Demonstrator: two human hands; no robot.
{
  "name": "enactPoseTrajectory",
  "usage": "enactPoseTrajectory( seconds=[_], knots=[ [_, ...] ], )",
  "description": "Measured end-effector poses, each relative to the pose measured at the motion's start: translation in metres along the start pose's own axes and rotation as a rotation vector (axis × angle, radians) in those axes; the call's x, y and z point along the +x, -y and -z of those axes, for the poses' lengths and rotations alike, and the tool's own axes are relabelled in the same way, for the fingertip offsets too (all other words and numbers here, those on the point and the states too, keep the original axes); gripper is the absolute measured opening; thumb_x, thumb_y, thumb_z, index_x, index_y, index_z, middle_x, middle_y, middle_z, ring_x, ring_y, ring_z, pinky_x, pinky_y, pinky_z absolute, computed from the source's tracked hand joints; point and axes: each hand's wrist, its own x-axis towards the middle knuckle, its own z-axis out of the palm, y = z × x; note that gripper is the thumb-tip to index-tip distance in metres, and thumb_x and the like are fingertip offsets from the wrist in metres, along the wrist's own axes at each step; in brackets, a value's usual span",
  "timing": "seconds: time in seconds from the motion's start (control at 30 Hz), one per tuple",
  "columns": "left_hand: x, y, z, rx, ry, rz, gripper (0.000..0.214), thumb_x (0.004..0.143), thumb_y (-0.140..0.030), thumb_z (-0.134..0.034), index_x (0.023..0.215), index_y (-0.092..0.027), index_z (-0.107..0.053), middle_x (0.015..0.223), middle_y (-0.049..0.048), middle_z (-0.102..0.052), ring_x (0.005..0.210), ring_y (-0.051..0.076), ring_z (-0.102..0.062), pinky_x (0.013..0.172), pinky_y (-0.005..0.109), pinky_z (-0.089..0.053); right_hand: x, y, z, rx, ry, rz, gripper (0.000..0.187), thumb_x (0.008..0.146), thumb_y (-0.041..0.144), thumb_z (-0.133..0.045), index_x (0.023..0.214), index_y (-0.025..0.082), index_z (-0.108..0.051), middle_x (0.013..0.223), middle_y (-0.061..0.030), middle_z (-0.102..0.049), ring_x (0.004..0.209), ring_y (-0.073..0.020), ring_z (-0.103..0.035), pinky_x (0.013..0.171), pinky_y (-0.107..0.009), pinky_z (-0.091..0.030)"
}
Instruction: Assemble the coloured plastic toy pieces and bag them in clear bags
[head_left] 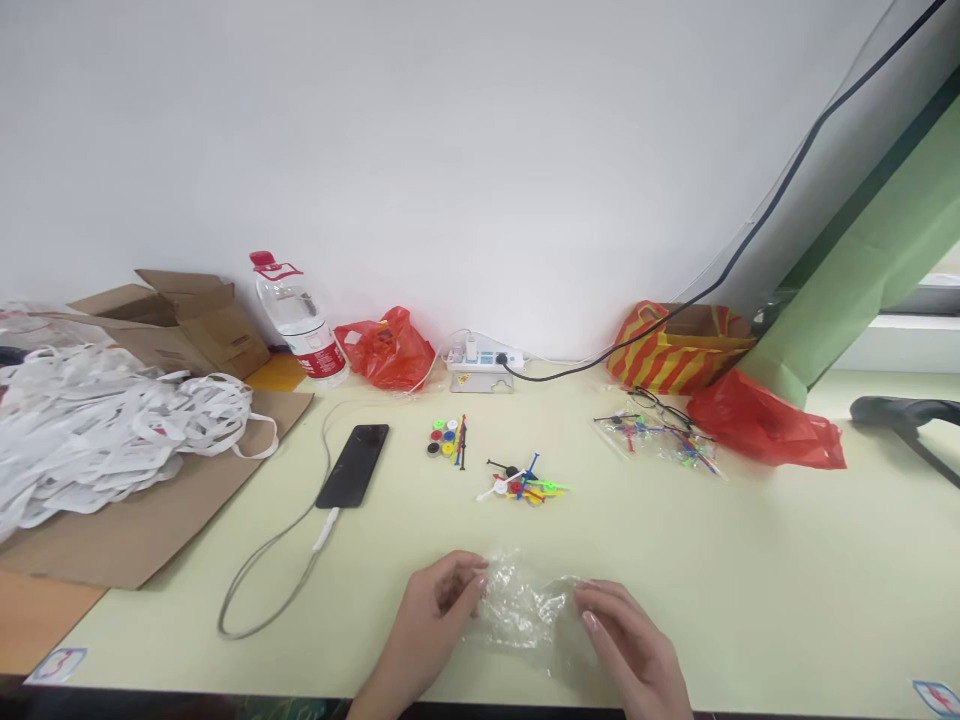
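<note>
A crinkled clear plastic bag (pixel 521 605) is stretched between my two hands, low over the near part of the table. My left hand (pixel 442 605) pinches its left side between thumb and fingers. At the bag's upper right edge, my right hand (pixel 626 630) grips it with thumb and fingertips. Beyond the bag lies a loose pile of small coloured plastic pieces (pixel 521 485), discs with thin arms in white, red, blue, green, yellow and black. Farther back, coloured discs (pixel 442 437) sit in rows beside several thin coloured sticks (pixel 462 442).
Left of my hands lie a black phone (pixel 354 466) and its looped cable (pixel 262 550). White straps (pixel 112 430) cover cardboard (pixel 172 500). Along the wall stand a water bottle (pixel 300 320), a red bag (pixel 386 350) and a power strip (pixel 484 358). Filled clear bags (pixel 660 435) lie right.
</note>
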Motion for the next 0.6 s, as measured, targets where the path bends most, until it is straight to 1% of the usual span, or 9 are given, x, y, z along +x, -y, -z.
enactPoseTrajectory(
  seconds=[0.1, 0.23, 0.37, 0.47, 0.6],
  knots=[
    [-0.007, 0.008, 0.007, 0.006, 0.000, 0.022, 0.048, 0.085, -0.059, -0.074, 0.101, -0.014, -0.075, 0.070, 0.0036, -0.065, 0.063, 0.015, -0.057, 0.060, 0.027, -0.046, -0.001, -0.001, 0.004, -0.003, 0.034, -0.020, 0.031, 0.094, 0.052, -0.070, 0.101, 0.024, -0.082, 0.117, -0.0150, -0.072, 0.115, -0.0301, -0.068, 0.095, -0.034, -0.061],
    [-0.008, 0.005, 0.010, -0.039, 0.006, 0.046, 0.055, 0.083, -0.065, -0.073, 0.103, -0.014, -0.073, 0.074, 0.0047, -0.068, 0.055, 0.012, -0.055, 0.053, 0.025, -0.043, 0.000, 0.001, 0.003, -0.016, 0.057, -0.026, 0.032, 0.094, 0.051, -0.070, 0.110, 0.025, -0.079, 0.120, -0.0141, -0.069, 0.109, -0.0278, -0.069, 0.094, -0.034, -0.060],
    [-0.007, 0.005, 0.012, -0.086, -0.006, 0.051, 0.060, 0.082, -0.071, -0.072, 0.104, -0.014, -0.072, 0.075, 0.0041, -0.067, 0.050, 0.011, -0.053, 0.046, 0.023, -0.038, -0.002, -0.001, 0.000, -0.009, 0.038, -0.014, 0.035, 0.092, 0.050, -0.073, 0.116, 0.025, -0.079, 0.126, -0.0145, -0.067, 0.107, -0.0273, -0.069, 0.093, -0.034, -0.061],
    [-0.007, 0.007, 0.012, -0.084, -0.001, 0.042, 0.060, 0.083, -0.071, -0.070, 0.103, -0.015, -0.073, 0.075, 0.0042, -0.067, 0.050, 0.011, -0.054, 0.046, 0.023, -0.038, -0.003, 0.000, 0.003, -0.017, 0.040, -0.011, 0.036, 0.093, 0.050, -0.072, 0.118, 0.025, -0.079, 0.128, -0.0145, -0.067, 0.111, -0.0281, -0.069, 0.094, -0.035, -0.061],
    [-0.007, 0.006, 0.011, -0.052, 0.007, 0.034, 0.056, 0.085, -0.069, -0.070, 0.101, -0.015, -0.073, 0.074, 0.0040, -0.067, 0.053, 0.012, -0.055, 0.051, 0.025, -0.043, -0.001, 0.003, 0.011, -0.030, 0.094, -0.032, 0.033, 0.096, 0.048, -0.068, 0.118, 0.026, -0.079, 0.129, -0.0140, -0.067, 0.113, -0.0277, -0.069, 0.096, -0.033, -0.061]
  ],
)
